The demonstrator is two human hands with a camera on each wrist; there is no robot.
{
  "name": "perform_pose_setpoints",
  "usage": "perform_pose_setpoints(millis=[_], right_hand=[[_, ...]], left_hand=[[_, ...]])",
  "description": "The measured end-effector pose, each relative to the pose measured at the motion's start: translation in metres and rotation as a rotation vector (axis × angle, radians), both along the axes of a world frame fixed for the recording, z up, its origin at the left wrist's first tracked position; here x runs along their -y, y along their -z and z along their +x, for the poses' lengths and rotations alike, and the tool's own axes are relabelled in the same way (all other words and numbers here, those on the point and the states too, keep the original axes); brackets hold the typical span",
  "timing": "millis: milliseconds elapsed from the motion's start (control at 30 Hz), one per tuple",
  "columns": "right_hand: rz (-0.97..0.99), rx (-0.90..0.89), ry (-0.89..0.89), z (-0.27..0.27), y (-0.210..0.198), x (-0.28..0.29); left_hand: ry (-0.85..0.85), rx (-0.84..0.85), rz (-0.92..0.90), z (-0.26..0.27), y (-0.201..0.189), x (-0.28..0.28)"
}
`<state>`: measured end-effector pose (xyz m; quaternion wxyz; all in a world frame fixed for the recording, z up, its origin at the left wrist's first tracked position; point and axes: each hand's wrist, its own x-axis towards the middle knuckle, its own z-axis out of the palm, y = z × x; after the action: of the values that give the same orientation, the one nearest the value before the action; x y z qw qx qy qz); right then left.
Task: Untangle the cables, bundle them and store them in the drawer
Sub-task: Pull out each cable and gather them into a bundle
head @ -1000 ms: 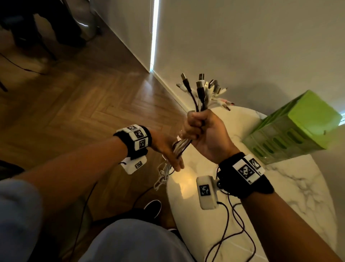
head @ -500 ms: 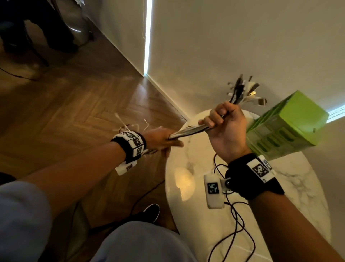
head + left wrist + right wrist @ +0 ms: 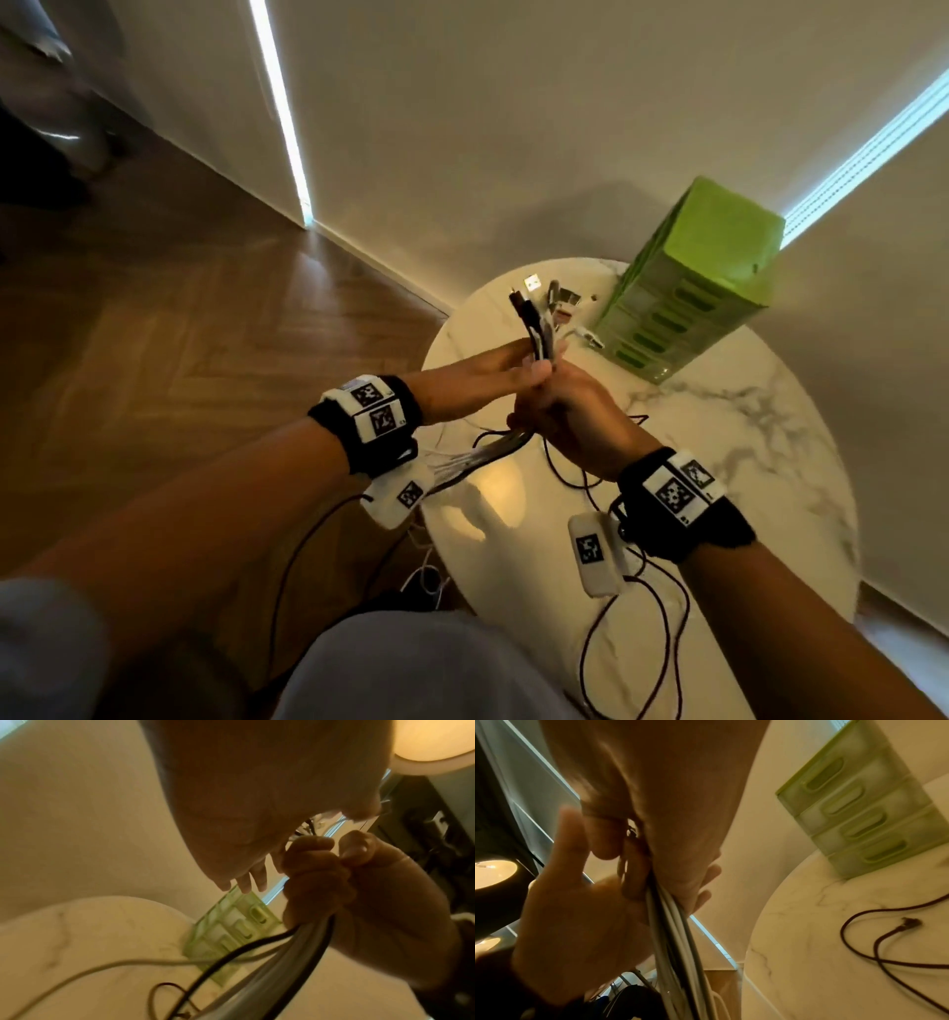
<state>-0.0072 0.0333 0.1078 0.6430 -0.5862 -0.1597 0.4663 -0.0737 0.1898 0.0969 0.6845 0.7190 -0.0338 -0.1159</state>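
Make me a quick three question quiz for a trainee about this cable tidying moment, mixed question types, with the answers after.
1. True or false: the right hand grips the cable bundle.
2. Where does the green drawer unit stand? A) on the floor B) on the marble table C) on a lap
3. Fill in: the left hand has its fingers ____ beside the bundle.

Key: 1 true; 2 B; 3 straight

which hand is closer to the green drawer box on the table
Right. The right hand grips the cable bundle just in front of the green drawer box; the left hand is open beside the bundle, on the far side.
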Motion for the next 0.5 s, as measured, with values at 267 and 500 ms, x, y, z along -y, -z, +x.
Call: perform_pose_setpoints(millis=[267,500], right_hand=[[-0.092,0.342,0.029,-0.002,0.029,0.052],[-0.16,0.212,0.106,0.007,0.074,0.064]], left_hand=[[0.006,-0.026,0.165,0.044,-0.015,0.053],[0.357,-0.064,0.417,0.074,-0.026,0.09]])
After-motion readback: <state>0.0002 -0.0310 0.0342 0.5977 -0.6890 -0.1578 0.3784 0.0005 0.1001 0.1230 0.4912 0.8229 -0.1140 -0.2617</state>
